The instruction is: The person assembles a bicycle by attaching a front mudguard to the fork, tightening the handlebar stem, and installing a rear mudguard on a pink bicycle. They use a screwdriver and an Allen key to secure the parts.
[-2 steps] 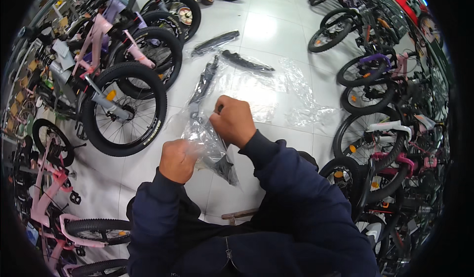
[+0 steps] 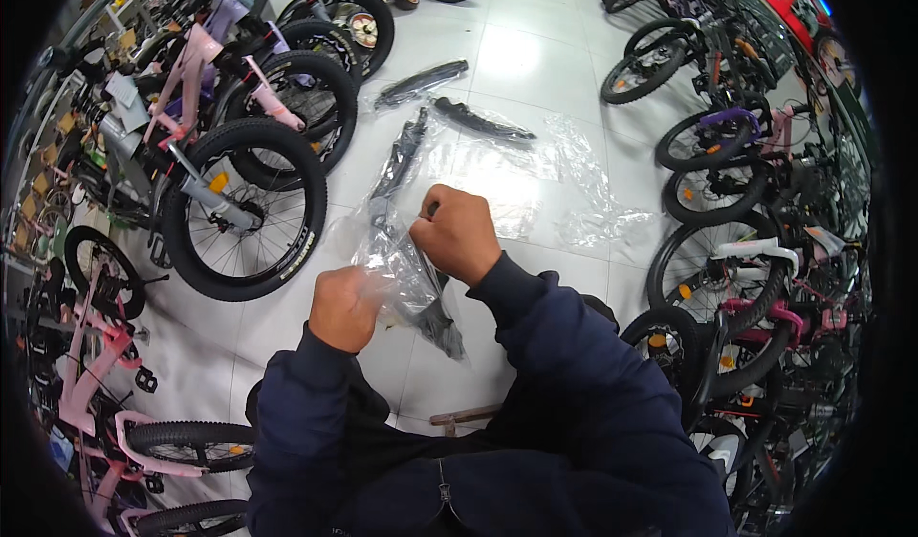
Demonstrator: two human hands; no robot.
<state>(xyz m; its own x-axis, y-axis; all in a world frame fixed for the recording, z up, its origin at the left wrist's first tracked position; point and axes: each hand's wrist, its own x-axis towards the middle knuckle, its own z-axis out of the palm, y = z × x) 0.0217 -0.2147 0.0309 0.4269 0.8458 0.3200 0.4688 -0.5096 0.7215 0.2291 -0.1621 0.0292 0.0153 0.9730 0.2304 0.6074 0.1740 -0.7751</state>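
Both of my hands grip a clear plastic bag (image 2: pixel 397 264) with a dark bicycle part inside, held in front of my chest. My left hand (image 2: pixel 344 307) clutches the bag's lower end. My right hand (image 2: pixel 459 233) pinches its upper edge. Dark blue sleeves cover both of my forearms. Beyond my hands, on the white tiled floor, lie a long black mudguard (image 2: pixel 402 150) in plastic wrap and a second black mudguard (image 2: pixel 483 121) on a spread sheet of clear plastic (image 2: pixel 564 183).
Another black mudguard (image 2: pixel 421 82) lies farther off on the floor. Rows of bicycles stand on both sides: pink and grey ones on the left, with a big black wheel (image 2: pixel 244 207) close by, and dark ones on the right (image 2: pixel 727 183). A wooden piece (image 2: pixel 464 417) lies near my lap.
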